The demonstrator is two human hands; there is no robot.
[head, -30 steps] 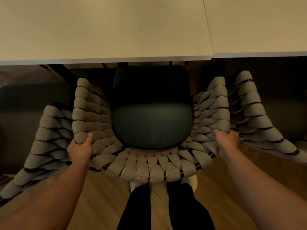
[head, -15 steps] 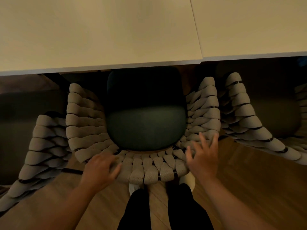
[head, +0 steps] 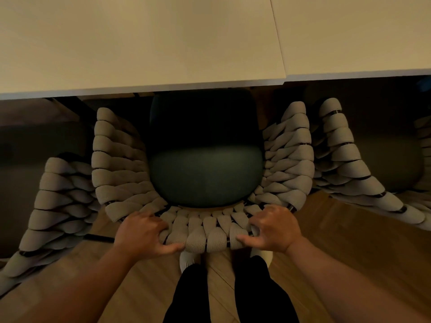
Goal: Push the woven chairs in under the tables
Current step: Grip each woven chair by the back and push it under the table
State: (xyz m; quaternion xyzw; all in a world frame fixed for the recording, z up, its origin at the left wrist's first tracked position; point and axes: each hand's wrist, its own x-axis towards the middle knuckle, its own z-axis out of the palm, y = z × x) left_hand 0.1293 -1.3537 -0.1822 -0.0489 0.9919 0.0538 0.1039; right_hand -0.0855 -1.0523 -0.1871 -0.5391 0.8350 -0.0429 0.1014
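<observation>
Facing the table (head: 140,43), woven chair (head: 205,178)

I see wood floor (head: 349,234), middle chair (head: 198,236) on it, seat partly under table (head: 140,43), left chair (head: 53,206) and right chair (head: 349,173) just beside, my shoes (head: 186,258) behind.

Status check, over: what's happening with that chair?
Both gripping: left hand and right hand on the woven chair, at its back rim. Seat's far end at the table edge. Tight fit: neighbouring chairs close on both sides.
</observation>
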